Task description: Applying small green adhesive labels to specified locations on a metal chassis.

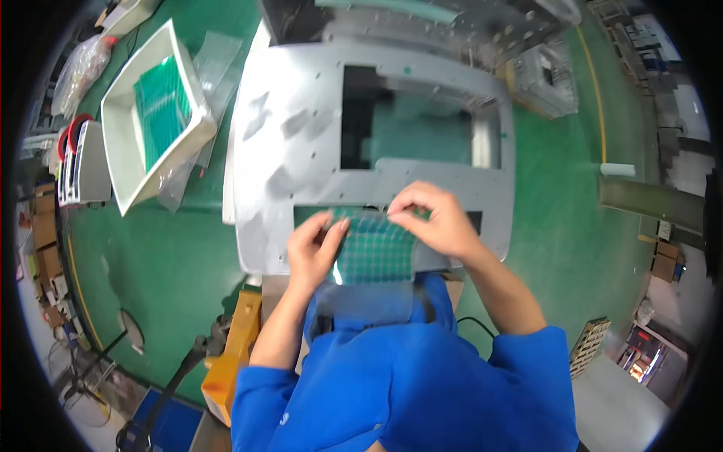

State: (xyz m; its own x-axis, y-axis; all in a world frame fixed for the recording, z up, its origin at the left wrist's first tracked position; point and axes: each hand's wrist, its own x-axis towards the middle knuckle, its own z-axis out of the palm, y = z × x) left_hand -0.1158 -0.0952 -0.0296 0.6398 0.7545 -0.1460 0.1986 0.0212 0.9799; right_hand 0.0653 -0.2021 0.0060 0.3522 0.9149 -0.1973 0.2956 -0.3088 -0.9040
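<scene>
A clear sheet of round green dot stickers [374, 252] hangs in front of my body, over the near edge of a large grey metal panel [290, 139]. My left hand [312, 247] grips the sheet's upper left edge, thumb on top. At the sheet's upper right edge, my right hand [437, 218] is closed in a pinch, thumb against forefinger. Whether a single dot is between those fingertips is too small to tell. The panel has a large rectangular opening [429, 132] and several small holes; one green dot [407, 70] shows near its far edge.
At the left stands a white plastic bin [120, 143] with more green dot sheets [162, 113] inside, beside clear plastic bags [215, 68]. A yellow pallet-jack part [231, 358] is near my left elbow. Dark metal equipment [422, 26] rises behind the panel.
</scene>
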